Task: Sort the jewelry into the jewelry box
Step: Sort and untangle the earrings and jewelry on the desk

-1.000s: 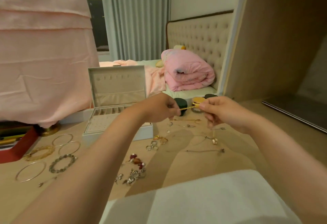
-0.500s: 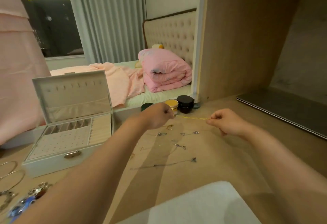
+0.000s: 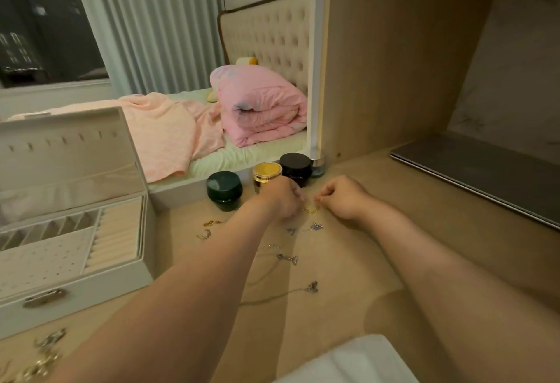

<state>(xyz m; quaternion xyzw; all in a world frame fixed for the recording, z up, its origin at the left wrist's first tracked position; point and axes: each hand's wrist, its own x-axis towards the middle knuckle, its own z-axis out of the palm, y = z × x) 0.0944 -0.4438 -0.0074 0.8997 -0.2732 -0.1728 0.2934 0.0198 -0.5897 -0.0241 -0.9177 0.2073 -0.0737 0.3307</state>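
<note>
The left hand (image 3: 283, 201) and right hand (image 3: 344, 198) sit close together, low over the table (image 3: 348, 264), with a short gap between them. A thin gold chain (image 3: 312, 209) sags in a small loop across that gap. The right hand pinches one end between thumb and forefinger. The left hand's fingers are curled over the other end, though their tips are turned away from the camera, so the exact grip there cannot be told. Holding both ends probably keeps the fine links from knotting and lets the chain be gathered or its clasp worked.

The jewelry box (image 3: 91, 288) stands well to the left of the left hand. Its lid is propped up and its compartments lie open, ready to receive pieces. The chain is not in it yet.

Just beyond the hands stand three jars: a green jar (image 3: 224, 190), a yellow-lidded jar (image 3: 266, 172) and a black jar (image 3: 295, 166). Several silver chains (image 3: 288, 258) lie loose on the table, nearer the person than the hands, spread apart, likely so that each can be picked up singly. A closed laptop (image 3: 485, 170) lies well to the right of the right hand.
</note>
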